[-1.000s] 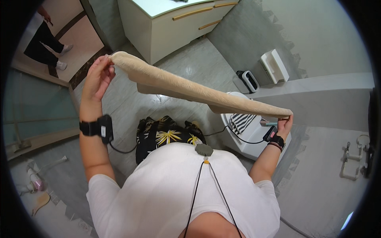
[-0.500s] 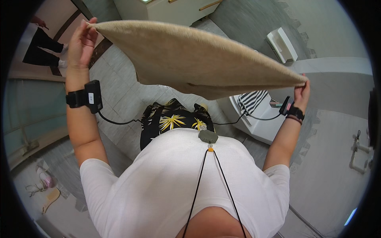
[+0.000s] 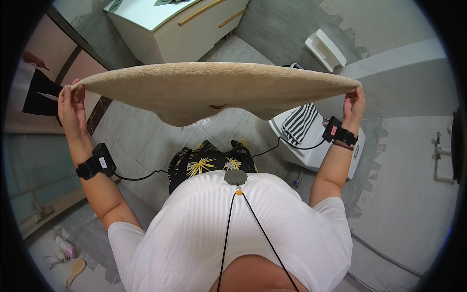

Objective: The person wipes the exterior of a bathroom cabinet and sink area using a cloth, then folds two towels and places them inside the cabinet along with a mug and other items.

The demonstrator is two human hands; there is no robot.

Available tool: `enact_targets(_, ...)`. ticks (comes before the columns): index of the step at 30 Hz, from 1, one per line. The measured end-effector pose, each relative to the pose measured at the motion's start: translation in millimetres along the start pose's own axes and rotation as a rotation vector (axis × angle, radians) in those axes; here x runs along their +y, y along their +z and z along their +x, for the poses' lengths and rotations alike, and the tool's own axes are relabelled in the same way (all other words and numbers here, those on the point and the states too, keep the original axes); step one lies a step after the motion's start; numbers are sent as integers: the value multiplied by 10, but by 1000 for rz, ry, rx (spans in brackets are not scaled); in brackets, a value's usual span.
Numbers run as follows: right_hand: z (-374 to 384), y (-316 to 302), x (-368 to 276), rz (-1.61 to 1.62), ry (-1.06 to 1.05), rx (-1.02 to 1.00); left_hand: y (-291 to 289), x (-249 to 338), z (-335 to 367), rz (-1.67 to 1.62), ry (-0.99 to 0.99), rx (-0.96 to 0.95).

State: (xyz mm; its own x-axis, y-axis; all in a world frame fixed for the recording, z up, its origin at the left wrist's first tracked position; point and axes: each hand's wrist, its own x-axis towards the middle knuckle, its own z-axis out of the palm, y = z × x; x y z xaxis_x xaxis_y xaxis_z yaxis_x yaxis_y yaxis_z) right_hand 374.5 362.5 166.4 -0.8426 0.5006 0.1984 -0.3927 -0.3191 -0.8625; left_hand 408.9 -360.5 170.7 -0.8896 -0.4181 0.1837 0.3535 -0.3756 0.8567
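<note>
- Head view: your left hand (image 3: 73, 109) pinches one end of the beige cloth (image 3: 214, 90), well left of the toilet (image 3: 311, 158).
- Your right hand (image 3: 354, 104) grips the other end, so the cloth spans wide, mostly left of the toilet, its sagging lower edge meeting the toilet's far end in view.
- A striped cloth (image 3: 299, 125) lies on the toilet; a black cable (image 3: 262, 152) from your right wrist crosses in front of it.
- Beyond the toilet, your cloth hides most of a bin (image 3: 293, 65), below a white wall holder (image 3: 327, 51).
- Far left beyond the toilet stand a white cabinet (image 3: 180, 36) and a person (image 3: 41, 92).
- Well left of the toilet, nearer you, lie a hair dryer (image 3: 65, 247) and a comb (image 3: 75, 272).
</note>
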Motion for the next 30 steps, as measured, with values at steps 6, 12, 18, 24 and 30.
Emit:
enact_targets(6, -288, 70, -335, -12, -102, -16, 285, 337, -318, 508, 241, -198)
enact_targets(12, -414, -107, -476, -75, -218, 129, 254, 387, -453, 1064, 388, -166)
enact_targets(18, -1188, 435, -1395, -504, -166, 834, 101, 937, -946, 504, 1101, 189)
enact_targets(24, -852, 486, -1658, 244, -541, 143, 547, 1286, -416, 201, 872, 139)
enact_targets(30, -1078, 2405, -400, 176, -525, 145, 1909, 244, -180, 9, 246, -408)
